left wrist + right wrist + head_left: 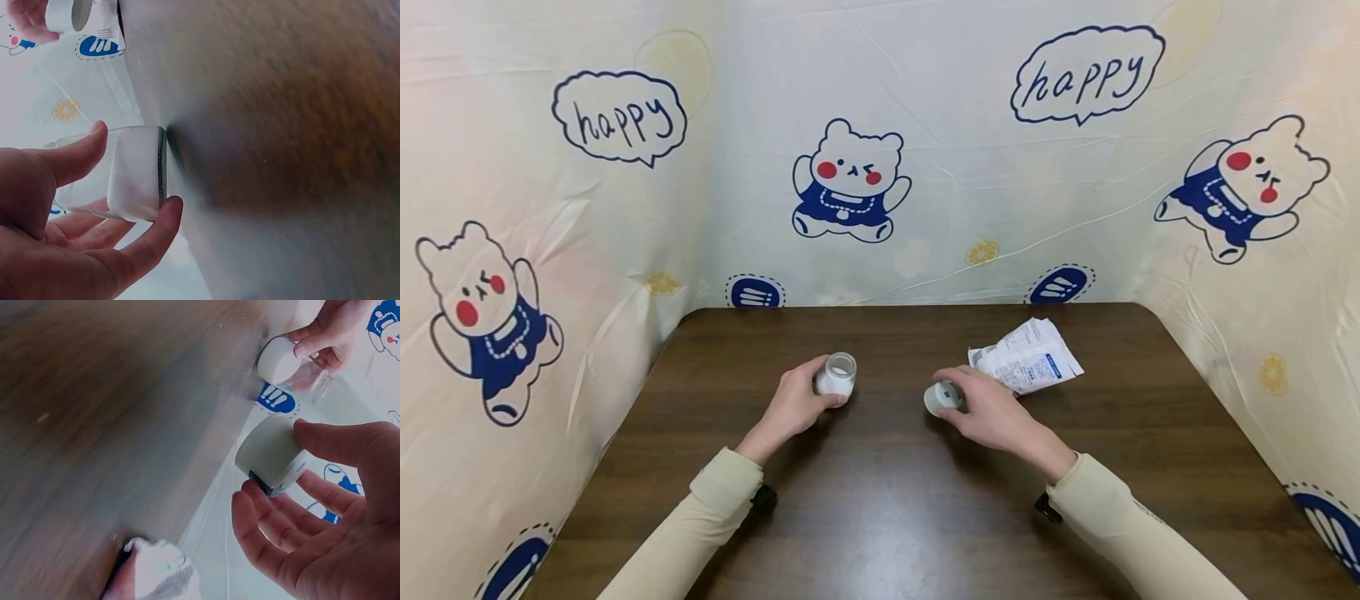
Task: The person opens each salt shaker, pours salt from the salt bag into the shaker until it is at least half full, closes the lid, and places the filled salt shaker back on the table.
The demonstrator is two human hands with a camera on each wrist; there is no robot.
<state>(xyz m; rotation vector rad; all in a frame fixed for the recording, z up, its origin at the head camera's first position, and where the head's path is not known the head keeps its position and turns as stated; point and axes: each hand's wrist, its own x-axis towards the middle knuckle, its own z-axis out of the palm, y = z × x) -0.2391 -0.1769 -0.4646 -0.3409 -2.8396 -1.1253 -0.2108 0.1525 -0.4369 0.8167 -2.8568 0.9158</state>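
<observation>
A small clear glass jar (837,380), its mouth uncovered, has white contents filling its lower part. My left hand (795,403) holds it upright, thumb on one side and fingers on the other, at or very close to the tabletop. In the left wrist view the white contents (134,172) show through the glass. To the right, my right hand (994,410) grips a pale grey-green round cap (942,399) between thumb and fingers, above the table and apart from the jar. A small dark piece (261,483) sits on the cap's side in the right wrist view.
A white printed packet (1036,360) with blue marks lies on the brown wooden table (880,500), just behind and right of my right hand. Patterned cloth walls (940,183) stand along the table's back and sides.
</observation>
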